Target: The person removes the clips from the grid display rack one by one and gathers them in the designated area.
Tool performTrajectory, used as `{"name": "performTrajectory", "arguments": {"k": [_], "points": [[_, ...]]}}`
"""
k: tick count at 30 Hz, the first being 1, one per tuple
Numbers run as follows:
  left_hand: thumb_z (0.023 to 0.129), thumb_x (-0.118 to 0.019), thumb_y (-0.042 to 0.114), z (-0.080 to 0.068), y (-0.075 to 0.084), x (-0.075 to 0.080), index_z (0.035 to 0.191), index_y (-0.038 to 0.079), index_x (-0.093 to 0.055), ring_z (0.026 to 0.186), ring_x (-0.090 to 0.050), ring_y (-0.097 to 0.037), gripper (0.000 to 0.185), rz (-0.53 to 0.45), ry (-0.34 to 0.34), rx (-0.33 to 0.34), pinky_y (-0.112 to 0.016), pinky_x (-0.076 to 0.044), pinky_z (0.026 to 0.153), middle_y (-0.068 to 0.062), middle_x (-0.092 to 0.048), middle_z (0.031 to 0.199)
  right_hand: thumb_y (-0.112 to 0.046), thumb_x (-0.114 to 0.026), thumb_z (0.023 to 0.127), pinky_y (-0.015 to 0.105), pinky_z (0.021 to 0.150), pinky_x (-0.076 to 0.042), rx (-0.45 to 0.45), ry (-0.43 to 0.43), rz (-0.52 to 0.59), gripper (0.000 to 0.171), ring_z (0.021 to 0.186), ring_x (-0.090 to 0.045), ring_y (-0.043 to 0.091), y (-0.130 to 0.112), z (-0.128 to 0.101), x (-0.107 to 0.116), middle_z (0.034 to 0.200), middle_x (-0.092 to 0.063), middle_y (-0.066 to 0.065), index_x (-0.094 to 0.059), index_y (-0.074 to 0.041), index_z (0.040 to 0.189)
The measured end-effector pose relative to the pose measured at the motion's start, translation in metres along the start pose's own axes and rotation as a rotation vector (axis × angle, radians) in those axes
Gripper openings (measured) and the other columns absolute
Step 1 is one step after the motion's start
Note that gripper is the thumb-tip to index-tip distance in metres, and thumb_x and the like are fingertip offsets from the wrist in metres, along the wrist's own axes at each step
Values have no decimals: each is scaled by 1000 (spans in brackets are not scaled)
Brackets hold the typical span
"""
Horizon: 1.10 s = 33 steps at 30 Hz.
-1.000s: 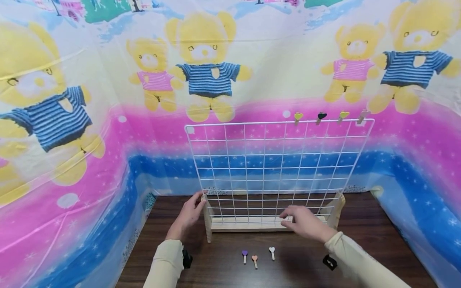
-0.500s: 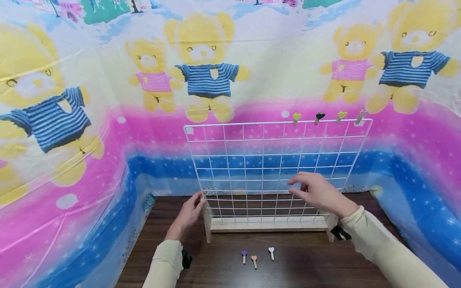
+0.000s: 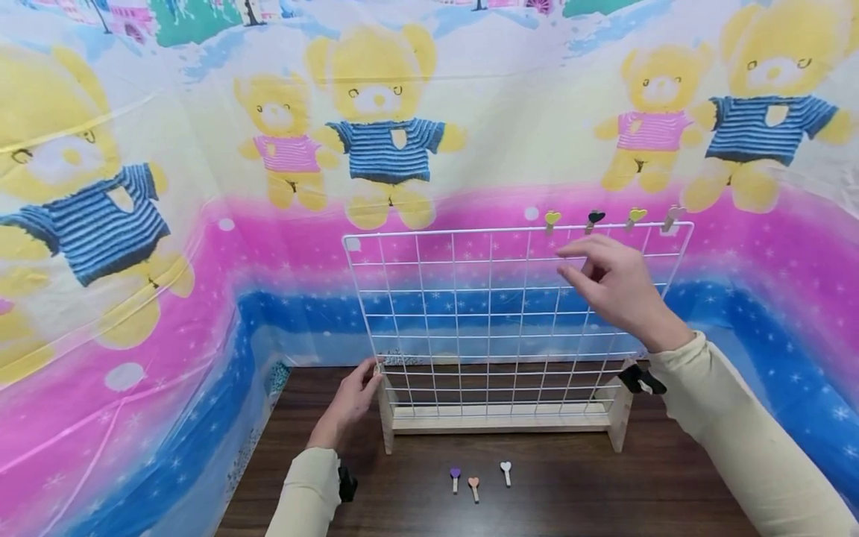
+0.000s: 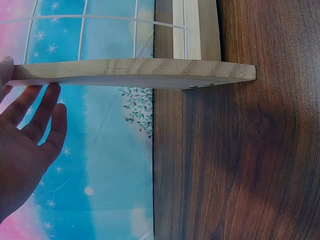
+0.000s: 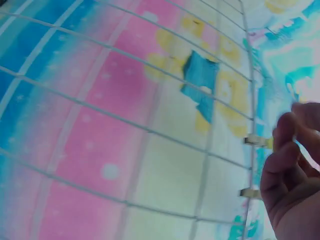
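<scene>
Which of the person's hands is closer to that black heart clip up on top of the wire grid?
The right hand: it is raised just below the black heart clip. The left hand is far below, touching the grid's wooden foot at the bottom left corner.

Dark wooden table
A wood-based wire grid rack stands on it; three heart clips lie in front.

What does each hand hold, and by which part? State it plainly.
The left hand touches the wire grid stand at its left wooden foot, fingers straight. The right hand holds nothing, raised near the clipped pegs.
</scene>
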<state>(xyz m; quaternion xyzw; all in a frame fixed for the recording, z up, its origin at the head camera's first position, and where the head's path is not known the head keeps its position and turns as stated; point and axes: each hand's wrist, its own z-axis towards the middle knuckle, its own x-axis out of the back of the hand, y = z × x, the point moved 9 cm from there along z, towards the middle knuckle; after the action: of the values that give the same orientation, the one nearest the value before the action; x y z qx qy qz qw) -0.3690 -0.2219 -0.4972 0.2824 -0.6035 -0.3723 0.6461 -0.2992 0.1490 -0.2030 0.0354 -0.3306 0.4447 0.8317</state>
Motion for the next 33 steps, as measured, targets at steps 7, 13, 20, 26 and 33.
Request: {"name": "performTrajectory", "arguments": {"k": [7,13,20,26,33], "points": [[101,-46,18,-1,0,-1,138,17,-47,116,-52,-29,36,-9,-7,8,-48,-45,91,-15,-54,128,-5,-69,86,14,54,-43,-63,136,47,31,57,-52,2,-5,25,13,111,-59,6,-67,-5,117],[102,-46,18,0,0,0,138,17,-47,116,-52,-30,37,-19,-7,9,-49,-45,90,-15,-54,128,-14,-59,94,19,50,-47,-232,40,88,36,57,-59,10,8,38,-1,111,-55,8,-58,-8,129],[102,-46,21,0,-1,0,138,18,-46,118,-51,-30,37,-19,-13,19,-49,-44,91,-15,-53,130,-15,-53,98,25,45,-47,-360,-11,133,32,50,-58,21,22,40,-14,89,-57,10,-58,-6,128],[102,-46,23,1,-2,0,139,20,-46,118,-50,-29,37,-10,-12,38,-50,-44,92,-14,-52,131,-16,-54,97,23,45,-47,-383,43,148,28,49,-57,23,27,42,-11,79,-62,8,-63,-4,121],[102,-46,20,1,-2,-1,138,19,-47,117,-51,-29,37,-11,-3,23,-49,-44,91,-15,-54,129,-20,-54,97,23,46,-48,-420,24,133,26,50,-58,20,30,42,-12,85,-63,9,-65,-4,115]]}}
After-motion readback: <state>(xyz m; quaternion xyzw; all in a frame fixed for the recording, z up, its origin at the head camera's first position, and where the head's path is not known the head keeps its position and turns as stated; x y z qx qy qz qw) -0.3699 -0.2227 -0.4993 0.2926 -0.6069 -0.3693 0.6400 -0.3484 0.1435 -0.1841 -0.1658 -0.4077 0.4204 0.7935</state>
